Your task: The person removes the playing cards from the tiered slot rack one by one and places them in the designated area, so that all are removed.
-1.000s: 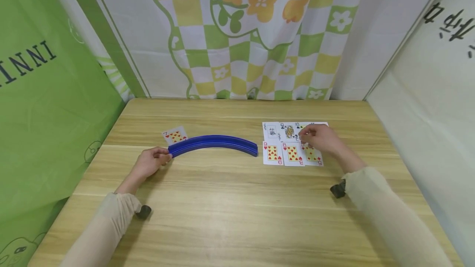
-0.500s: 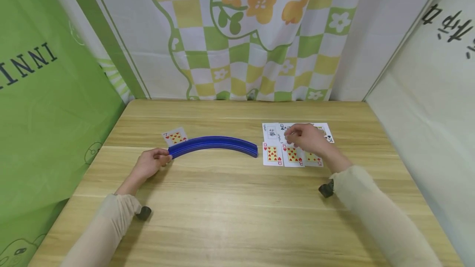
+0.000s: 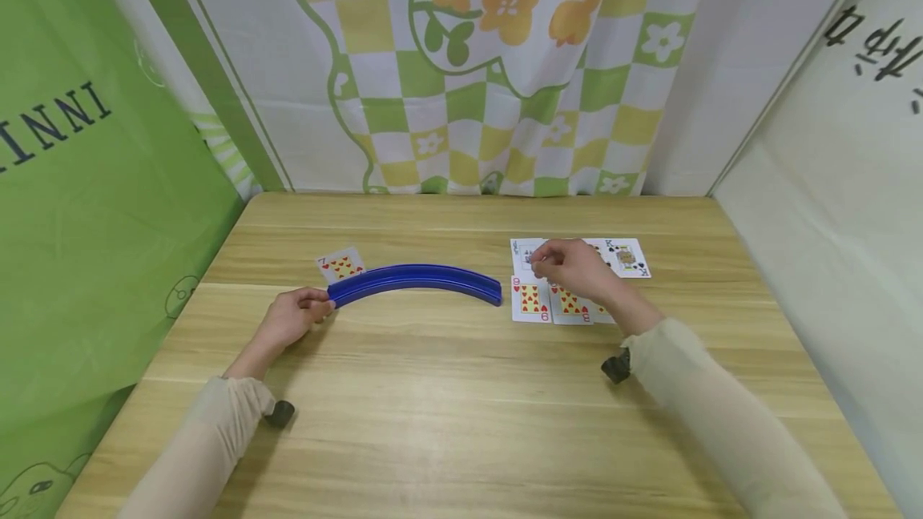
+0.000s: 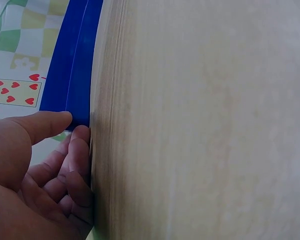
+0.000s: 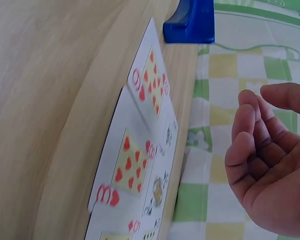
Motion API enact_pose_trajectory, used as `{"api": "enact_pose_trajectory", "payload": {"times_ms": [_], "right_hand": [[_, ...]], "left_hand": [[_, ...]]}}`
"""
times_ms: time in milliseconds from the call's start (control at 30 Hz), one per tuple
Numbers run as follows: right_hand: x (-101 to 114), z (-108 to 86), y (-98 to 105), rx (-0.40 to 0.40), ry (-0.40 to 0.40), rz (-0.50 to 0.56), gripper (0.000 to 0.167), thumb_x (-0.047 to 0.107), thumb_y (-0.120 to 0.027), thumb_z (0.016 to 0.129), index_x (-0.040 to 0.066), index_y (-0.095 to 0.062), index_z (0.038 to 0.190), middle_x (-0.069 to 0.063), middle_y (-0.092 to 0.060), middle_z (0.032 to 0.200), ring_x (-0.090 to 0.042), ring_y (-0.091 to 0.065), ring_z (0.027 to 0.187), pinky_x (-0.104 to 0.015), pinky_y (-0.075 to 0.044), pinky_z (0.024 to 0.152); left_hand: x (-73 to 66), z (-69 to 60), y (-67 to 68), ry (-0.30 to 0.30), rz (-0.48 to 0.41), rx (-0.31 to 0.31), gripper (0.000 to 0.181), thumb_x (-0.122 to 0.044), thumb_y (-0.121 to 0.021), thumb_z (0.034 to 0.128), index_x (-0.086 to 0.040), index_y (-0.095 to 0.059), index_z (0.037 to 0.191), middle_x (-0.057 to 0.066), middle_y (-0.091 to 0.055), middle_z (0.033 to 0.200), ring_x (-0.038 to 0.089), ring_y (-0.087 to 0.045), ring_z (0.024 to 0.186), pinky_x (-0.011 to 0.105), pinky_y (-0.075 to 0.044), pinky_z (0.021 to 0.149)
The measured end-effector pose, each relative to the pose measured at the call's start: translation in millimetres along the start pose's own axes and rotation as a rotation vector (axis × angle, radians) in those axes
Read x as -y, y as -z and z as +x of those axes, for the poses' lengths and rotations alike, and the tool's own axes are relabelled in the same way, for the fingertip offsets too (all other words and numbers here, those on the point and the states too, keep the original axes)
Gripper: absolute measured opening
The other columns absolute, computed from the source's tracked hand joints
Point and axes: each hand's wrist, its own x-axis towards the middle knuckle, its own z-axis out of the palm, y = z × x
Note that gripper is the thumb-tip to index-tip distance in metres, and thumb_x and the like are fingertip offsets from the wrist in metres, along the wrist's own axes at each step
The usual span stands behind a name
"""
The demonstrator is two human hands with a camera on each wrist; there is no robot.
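My left hand point(image 3: 292, 317) pinches the left end of a blue curved playing-card holder point(image 3: 414, 275). In the left wrist view, thumb and fingertips meet at that end of the holder point(image 4: 70, 75). A seven of hearts point(image 3: 342, 266) stands at the holder's left end, its lower edge hidden. Over two rows of face-up playing cards hovers my right hand point(image 3: 577, 269), fingers loosely curled. The right wrist view shows nothing between thumb and fingers of this hand point(image 5: 270, 160). The nine of hearts point(image 3: 530, 299) lies in the front row, beside the eight of hearts point(image 3: 568, 304); other cards are partly covered.
A black-figured court card point(image 3: 627, 257) ends the back row on the right. The wooden table point(image 3: 433, 407) meets a checked curtain point(image 3: 469, 102) at the back. Green cloth point(image 3: 108, 183) hangs at the left, white cloth point(image 3: 829, 166) at the right.
My right hand has moved left across the cards, uncovering the right end of the back row. My left hand, the card holder and the seven of hearts have stayed put.
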Motion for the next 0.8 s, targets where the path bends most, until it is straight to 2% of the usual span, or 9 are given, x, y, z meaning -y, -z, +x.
{"api": "enact_pose_trajectory", "payload": {"times_ms": [233, 433, 633, 800], "right_hand": [[13, 6.2, -8, 0.009, 0.061, 0.028, 0.020, 0.025, -0.062, 0.097, 0.013, -0.069, 0.111, -0.014, -0.072, 0.100, -0.032, -0.066, 0.088, -0.031, -0.051, 0.063], [26, 12.9, -18, -0.006, 0.112, 0.053, 0.020, 0.023, -0.063, 0.095, 0.010, -0.070, 0.110, -0.008, -0.071, 0.095, -0.028, -0.068, 0.087, -0.030, -0.052, 0.068], [38, 18.4, -27, 0.007, 0.126, 0.071, 0.019, 0.025, -0.064, 0.095, 0.013, -0.071, 0.109, -0.008, -0.071, 0.097, -0.023, -0.067, 0.084, -0.029, -0.051, 0.064], [47, 21.7, -31, 0.034, 0.118, 0.083, 0.018, 0.026, -0.063, 0.096, 0.015, -0.070, 0.109, -0.012, -0.071, 0.101, -0.025, -0.067, 0.088, -0.029, -0.051, 0.067]], "left_hand": [[0.5, 0.6, 0.6, -0.008, 0.000, 0.002, 0.039, -0.031, -0.062, 0.0986, 0.000, -0.063, 0.123, 0.019, -0.072, 0.110, 0.013, -0.065, 0.082, 0.025, -0.051, 0.067], [1.4, 1.4, 0.6, -0.015, 0.006, 0.000, 0.040, -0.031, -0.063, 0.0982, 0.000, -0.064, 0.123, 0.019, -0.073, 0.108, 0.012, -0.065, 0.081, 0.025, -0.051, 0.067], [1.0, 0.7, 0.4, -0.009, -0.001, 0.001, 0.039, -0.030, -0.063, 0.0982, 0.000, -0.064, 0.123, 0.019, -0.073, 0.108, 0.013, -0.065, 0.081, 0.025, -0.050, 0.067], [0.9, 0.5, 0.3, -0.005, 0.004, 0.001, 0.039, -0.031, -0.063, 0.0984, 0.000, -0.064, 0.123, 0.019, -0.072, 0.110, 0.013, -0.065, 0.082, 0.025, -0.050, 0.068]]}}
